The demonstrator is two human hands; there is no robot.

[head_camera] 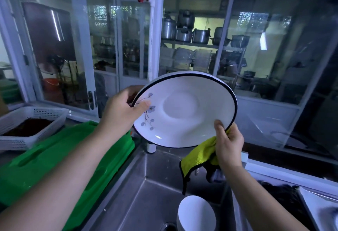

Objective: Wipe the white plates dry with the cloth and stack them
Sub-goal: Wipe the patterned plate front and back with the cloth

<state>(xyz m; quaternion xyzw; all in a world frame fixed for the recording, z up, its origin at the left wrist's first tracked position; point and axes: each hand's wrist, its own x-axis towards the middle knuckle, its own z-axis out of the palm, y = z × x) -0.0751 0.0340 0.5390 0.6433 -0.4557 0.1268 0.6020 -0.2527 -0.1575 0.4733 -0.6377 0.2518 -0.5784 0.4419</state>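
A white plate (184, 110) with a dark rim and a blue flower sprig is held up over the sink, tilted with its face toward me. My left hand (121, 110) grips its left edge, thumb on the inside by the flowers. My right hand (228, 143) pinches the plate's lower right rim through a yellow cloth (198, 156) with black edging, which hangs down below the plate. More white dishes (196, 214) stand on edge in the sink, near the bottom of the view.
A steel sink (146, 194) lies below the plate. A green plastic crate lid (54, 159) sits on the left, with a white basket (33, 115) behind it. Glass partitions (265, 57) close off the back. A white pipe (152, 48) rises behind the plate.
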